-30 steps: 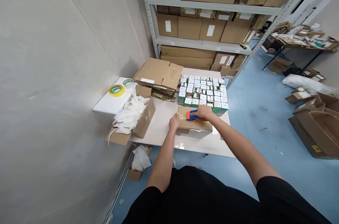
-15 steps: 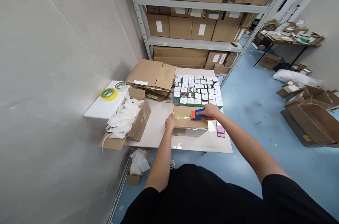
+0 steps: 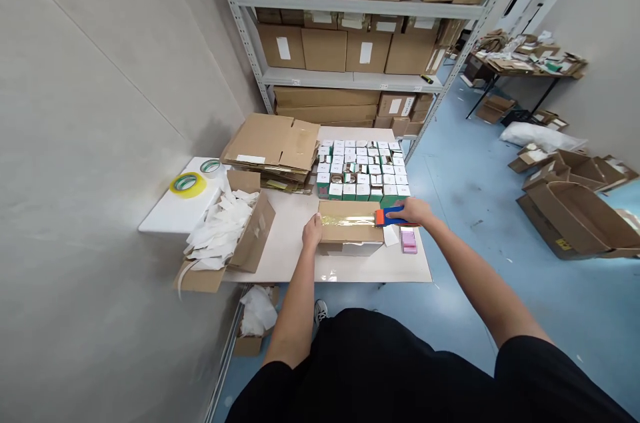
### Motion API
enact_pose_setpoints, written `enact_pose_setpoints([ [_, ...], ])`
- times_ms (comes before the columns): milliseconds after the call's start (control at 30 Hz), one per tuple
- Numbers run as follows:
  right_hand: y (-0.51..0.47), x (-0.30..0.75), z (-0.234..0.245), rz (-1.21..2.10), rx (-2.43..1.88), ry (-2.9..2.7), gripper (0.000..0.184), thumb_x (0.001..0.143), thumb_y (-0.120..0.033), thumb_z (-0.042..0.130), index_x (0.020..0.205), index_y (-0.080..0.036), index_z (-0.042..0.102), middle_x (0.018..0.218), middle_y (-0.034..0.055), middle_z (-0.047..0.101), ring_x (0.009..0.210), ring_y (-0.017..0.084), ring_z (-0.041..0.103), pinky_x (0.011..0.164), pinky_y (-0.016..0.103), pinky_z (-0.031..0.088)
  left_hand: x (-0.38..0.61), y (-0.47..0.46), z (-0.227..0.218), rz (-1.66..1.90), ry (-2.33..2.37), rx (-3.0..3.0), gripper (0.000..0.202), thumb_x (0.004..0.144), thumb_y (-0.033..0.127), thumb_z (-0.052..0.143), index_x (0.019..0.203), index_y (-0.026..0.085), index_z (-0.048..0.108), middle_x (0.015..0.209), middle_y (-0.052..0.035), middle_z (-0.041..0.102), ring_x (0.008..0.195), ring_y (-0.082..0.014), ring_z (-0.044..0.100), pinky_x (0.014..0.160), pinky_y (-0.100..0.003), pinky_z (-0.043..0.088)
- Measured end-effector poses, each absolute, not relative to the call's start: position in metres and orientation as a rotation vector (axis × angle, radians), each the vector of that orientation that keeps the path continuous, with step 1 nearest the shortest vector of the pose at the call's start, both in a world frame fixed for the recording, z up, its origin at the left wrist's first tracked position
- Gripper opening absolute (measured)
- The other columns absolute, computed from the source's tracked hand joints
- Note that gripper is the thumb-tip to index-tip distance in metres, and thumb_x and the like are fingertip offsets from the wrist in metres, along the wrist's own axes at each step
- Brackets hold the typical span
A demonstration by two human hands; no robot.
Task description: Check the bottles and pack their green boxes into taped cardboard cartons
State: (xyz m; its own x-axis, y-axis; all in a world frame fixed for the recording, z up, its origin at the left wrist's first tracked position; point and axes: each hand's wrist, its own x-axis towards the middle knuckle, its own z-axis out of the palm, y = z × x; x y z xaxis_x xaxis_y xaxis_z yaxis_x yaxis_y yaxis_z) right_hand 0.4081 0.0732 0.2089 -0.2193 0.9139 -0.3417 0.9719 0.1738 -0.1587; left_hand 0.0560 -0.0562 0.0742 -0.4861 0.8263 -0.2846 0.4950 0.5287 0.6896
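A closed cardboard box (image 3: 350, 234) lies at the table's front, with a shiny strip of clear tape (image 3: 347, 220) along its top seam. My left hand (image 3: 313, 231) presses against the box's left end, fingers closed around that edge. In my right hand (image 3: 415, 211) is a blue and orange tape dispenser (image 3: 393, 216), its orange head at the right end of the box top. The tape runs from the left edge up to the dispenser. Just right of the box sit a pink-screened phone (image 3: 409, 241) and a white slip of paper (image 3: 391, 235).
Rows of small white and green boxes (image 3: 363, 169) stand behind the carton. Flattened cardboard (image 3: 270, 139) is stacked at back left, near an open box of white paper strips (image 3: 223, 229). Tape rolls (image 3: 188, 185) lie on a white surface. Shelving (image 3: 350, 79) rises behind.
My right hand has drawn the tape dispenser rightward across the box top, lengthening the tape strip to the right end. My left hand still holds the left end. The view has shifted slightly.
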Motion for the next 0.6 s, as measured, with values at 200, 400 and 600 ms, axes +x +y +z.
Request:
enact_pose_setpoints([
  [200,0.079,0.459,0.195,-0.519,1.917,2.11,0.062,0.073,-0.081,0.068,0.069,-0.019,0.07,0.079,0.013,0.074,0.076,0.027,0.07,0.06,0.03,0.044,0.054,-0.051,0.074,0.698,2.172,1.039,0.058,0.107,0.053,0.024,0.132,0.026,0.069,0.136,-0.0107,0.071,0.13,-0.0304,0.062,0.107,-0.039,0.047],
  [400,0.066,0.446,0.158,-0.69,1.952,2.071,0.06,0.08,-0.078,0.065,0.063,-0.021,0.063,0.077,0.0132,0.074,0.07,0.026,0.07,0.058,0.032,0.044,0.045,-0.054,0.068,0.767,2.133,1.054,0.056,0.107,0.053,0.028,0.13,0.026,0.07,0.136,-0.0091,0.071,0.13,-0.0292,0.062,0.109,-0.038,0.046],
  [600,0.054,0.416,0.15,-0.793,1.97,2.152,0.06,0.082,-0.077,0.063,0.062,-0.021,0.061,0.068,0.009,0.07,0.067,0.023,0.066,0.058,0.029,0.042,0.008,-0.06,0.062,0.869,2.067,1.046,0.051,0.107,0.048,0.034,0.124,0.021,0.075,0.134,-0.0071,0.073,0.132,-0.0266,0.062,0.111,-0.035,0.047],
])
